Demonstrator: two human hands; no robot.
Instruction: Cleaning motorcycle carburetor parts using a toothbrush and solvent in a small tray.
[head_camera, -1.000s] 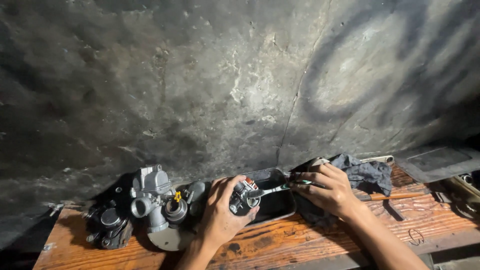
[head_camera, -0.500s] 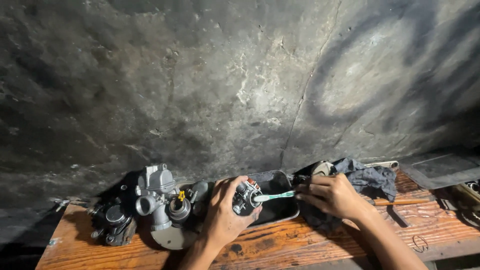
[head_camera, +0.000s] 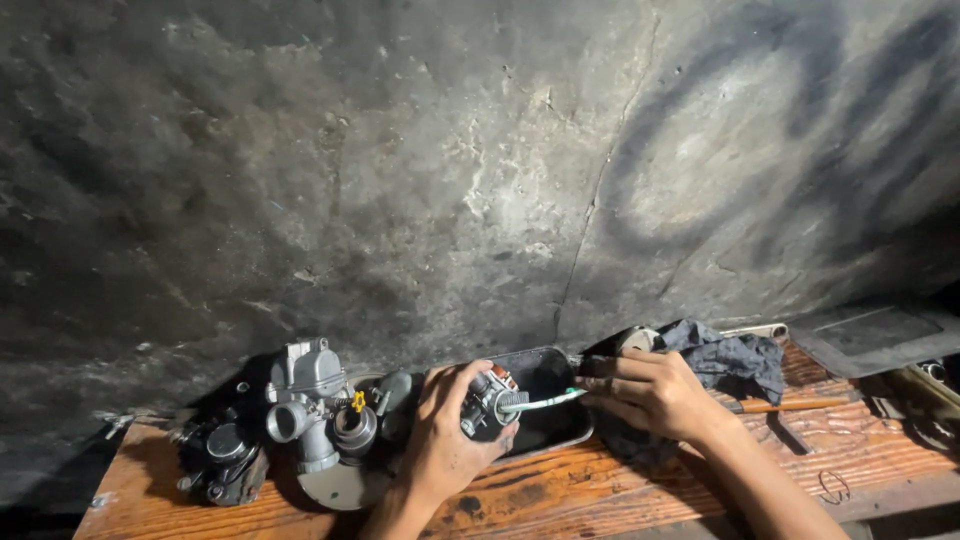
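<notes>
Against the stained wall, over the bench (head_camera: 640, 495), my left hand (head_camera: 445, 440) grips a small part (head_camera: 487, 398). My right hand (head_camera: 650, 392) pinches a brush (head_camera: 540, 402) against it; I'd judge short, light strokes over the tray (head_camera: 555, 438) best.

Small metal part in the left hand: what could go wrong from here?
The left hand grips the small metal part above the dark tray; if the grip slips, it may drop in. The right hand pushes a thin brush against it, which might skid onto the fingers. The carburetor sits close beside the left wrist and could get knocked.
</notes>
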